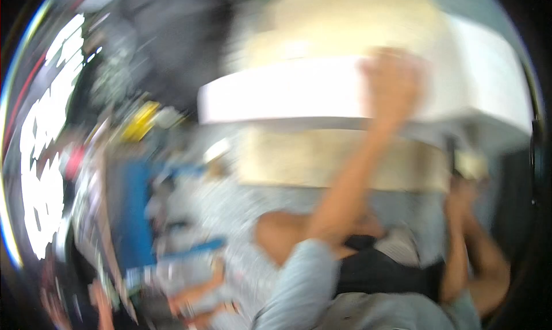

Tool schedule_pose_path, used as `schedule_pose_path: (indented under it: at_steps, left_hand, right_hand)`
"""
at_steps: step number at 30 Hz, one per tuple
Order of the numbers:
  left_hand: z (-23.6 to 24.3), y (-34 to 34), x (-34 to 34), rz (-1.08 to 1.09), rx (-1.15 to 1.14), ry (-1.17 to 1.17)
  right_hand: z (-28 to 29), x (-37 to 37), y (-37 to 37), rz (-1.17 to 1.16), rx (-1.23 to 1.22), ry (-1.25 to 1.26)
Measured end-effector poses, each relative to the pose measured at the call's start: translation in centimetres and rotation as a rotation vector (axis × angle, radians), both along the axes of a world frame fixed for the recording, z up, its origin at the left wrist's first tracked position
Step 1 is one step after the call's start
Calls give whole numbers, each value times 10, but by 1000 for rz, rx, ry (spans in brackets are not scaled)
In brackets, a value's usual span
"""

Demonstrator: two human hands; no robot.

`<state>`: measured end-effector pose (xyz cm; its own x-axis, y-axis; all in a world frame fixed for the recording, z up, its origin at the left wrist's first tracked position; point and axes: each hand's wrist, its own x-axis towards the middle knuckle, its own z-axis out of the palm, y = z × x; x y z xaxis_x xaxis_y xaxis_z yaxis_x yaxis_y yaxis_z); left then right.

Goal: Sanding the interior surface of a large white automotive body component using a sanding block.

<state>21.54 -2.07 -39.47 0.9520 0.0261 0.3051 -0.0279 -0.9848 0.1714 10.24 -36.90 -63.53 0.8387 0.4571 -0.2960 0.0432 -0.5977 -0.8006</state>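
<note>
The picture is smeared by motion. A large pale-yellow block (356, 19), which looks like foam, has a long white panel (276, 94) along its near side. My left hand (394, 83) rests at the upper edge of that panel, its fingers too blurred to make out. Lower right, below the panel's right part, my right hand (462, 195) is closed around something. A dark narrow piece (451, 152) rises from it; its kind does not show. Under the panel lies a pale-yellow slab (322, 157).
My bent knee (282, 232) is close to the slab. To the left are a blue panel (132, 209), a yellow object (141, 122) and blurred clutter. Another person's limbs (195, 295) show at the lower left. A dark mass (172, 42) stands behind.
</note>
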Motion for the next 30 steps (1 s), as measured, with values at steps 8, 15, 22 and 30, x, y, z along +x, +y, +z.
schedule_pose_path:
  at_steps: [8, 15, 22, 30]
  left_hand:
    - [114, 214, -277, 384, -417, -879]
    - [299, 325, -618, 1179, 555, -961]
    - [352, 391, -728, 1595, 888, -665]
    - [360, 399, -738, 1663, 566, -371]
  right_hand:
    - [51, 7, 65, -212, -283, -238]
    - [76, -12, 118, 141, -245, -356]
    - [111, -21, 150, 225, -491, -432]
    - [189, -42, 166, 489, -334, -559]
